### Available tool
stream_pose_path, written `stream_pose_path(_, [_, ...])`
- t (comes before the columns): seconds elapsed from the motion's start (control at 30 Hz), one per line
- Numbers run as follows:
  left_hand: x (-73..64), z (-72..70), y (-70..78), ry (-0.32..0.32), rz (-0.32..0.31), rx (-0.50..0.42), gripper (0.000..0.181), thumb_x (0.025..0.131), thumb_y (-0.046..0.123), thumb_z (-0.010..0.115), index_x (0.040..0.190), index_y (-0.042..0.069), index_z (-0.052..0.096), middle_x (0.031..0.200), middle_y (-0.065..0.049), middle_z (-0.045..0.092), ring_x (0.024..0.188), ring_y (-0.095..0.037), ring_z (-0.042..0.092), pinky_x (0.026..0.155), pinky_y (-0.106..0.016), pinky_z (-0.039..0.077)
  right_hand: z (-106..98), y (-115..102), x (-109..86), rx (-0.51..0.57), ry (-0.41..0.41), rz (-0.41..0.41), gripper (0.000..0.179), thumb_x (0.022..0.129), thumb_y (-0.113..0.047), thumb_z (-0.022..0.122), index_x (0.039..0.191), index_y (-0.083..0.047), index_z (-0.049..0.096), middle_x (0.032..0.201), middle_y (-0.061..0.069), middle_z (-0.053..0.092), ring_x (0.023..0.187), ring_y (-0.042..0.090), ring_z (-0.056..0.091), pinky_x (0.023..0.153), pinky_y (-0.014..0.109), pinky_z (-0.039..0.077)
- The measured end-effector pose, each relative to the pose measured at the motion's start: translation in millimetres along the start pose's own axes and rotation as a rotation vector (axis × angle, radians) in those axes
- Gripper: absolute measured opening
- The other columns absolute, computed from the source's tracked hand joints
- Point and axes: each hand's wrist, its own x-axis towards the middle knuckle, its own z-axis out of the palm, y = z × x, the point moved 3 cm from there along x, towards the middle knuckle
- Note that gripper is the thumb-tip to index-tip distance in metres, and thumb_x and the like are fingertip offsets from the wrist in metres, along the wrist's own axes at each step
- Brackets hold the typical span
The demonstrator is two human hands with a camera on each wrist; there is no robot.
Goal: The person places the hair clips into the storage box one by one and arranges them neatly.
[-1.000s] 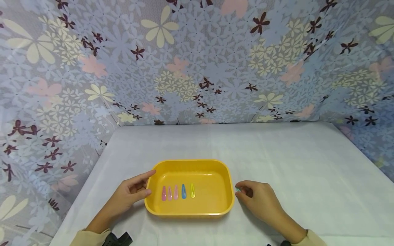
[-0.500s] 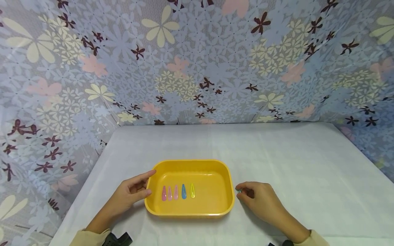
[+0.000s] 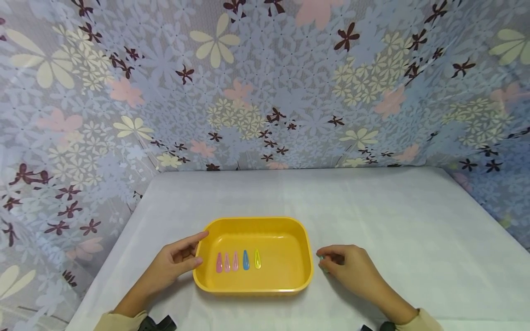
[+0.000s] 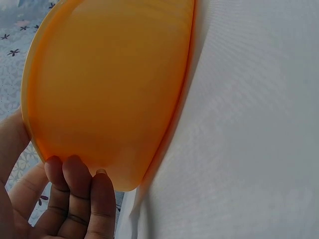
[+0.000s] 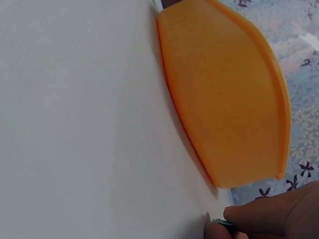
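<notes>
A shallow yellow tray [image 3: 285, 276] stands on the white-covered table. Inside it, pink hair clips [image 3: 227, 262], a blue hair clip [image 3: 246, 260] and a yellow hair clip [image 3: 257, 259] lie in a row, left of the tray's middle. At the tray's left end my left hand [image 3: 175, 258] holds the rim, several curled fingertips [image 4: 76, 174] against the outer wall. Just off the right end, my right hand [image 3: 349, 269] pinches a small teal-green hair clip [image 5: 223, 222] between thumb and fingers, low over the cloth. Most of that clip is hidden by the fingers.
White cloth [image 3: 393, 216] covers the table around the tray. A flower-patterned fabric [image 3: 265, 92] hangs behind the table and along both sides. Dark wrist camera mounts [image 3: 159, 323] show at the bottom edge.
The head view has shifted slightly. The teal-green clip has turned a little between my right fingers, with a bit of it now showing below the thumb. My left hand keeps its place on the tray.
</notes>
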Motion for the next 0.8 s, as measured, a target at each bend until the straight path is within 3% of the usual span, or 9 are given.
stream_pose_path(0.37, [0.1, 0.4, 1.3, 0.006, -0.046, -0.011, 0.054, 0.097, 0.001, 0.067, 0.149, 0.001, 0.051, 0.109, -0.022, 0.054, 0.088, -0.014, 0.058, 0.075, -0.023, 0.055, -3.4, 4.8, 0.9, 0.133, -0.045, 0.095, 0.021, 0.094, -0.017, 0.076, 0.112, -0.008, 0.078, 0.086, -0.002, 0.074, 0.069, 0.015, 0.07, 0.06, 0.026, 0.056])
stream_pose_path(0.8, [-0.4, 0.4, 1.3, 0.005, -0.034, -0.009, 0.054, 0.097, 0.001, 0.067, 0.149, 0.001, 0.052, 0.108, -0.022, 0.054, 0.089, -0.014, 0.058, 0.075, -0.023, 0.054, -5.5, 1.8, 0.6, 0.244, -0.074, 0.154, 0.027, 0.095, -0.018, 0.074, 0.118, -0.003, 0.075, 0.095, 0.006, 0.075, 0.075, 0.02, 0.073, 0.066, 0.028, 0.059])
